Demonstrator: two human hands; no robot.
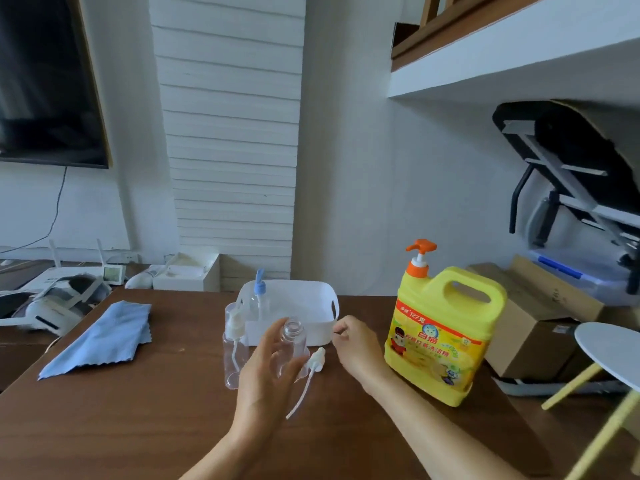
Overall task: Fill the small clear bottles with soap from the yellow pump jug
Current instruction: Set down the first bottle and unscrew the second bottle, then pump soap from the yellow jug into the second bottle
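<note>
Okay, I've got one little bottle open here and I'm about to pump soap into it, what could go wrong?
The open bottle has a narrow mouth, so soap from the yellow jug may well miss onto the table. Its loose pump cap lies beside it, where your right hand might knock it. The capped bottle stands close enough to tip.

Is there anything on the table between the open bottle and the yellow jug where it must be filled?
Yes. The right hand hangs between the open bottle and the yellow jug, and the removed pump top lies on the table just right of the bottle. Nothing else blocks the way.
</note>
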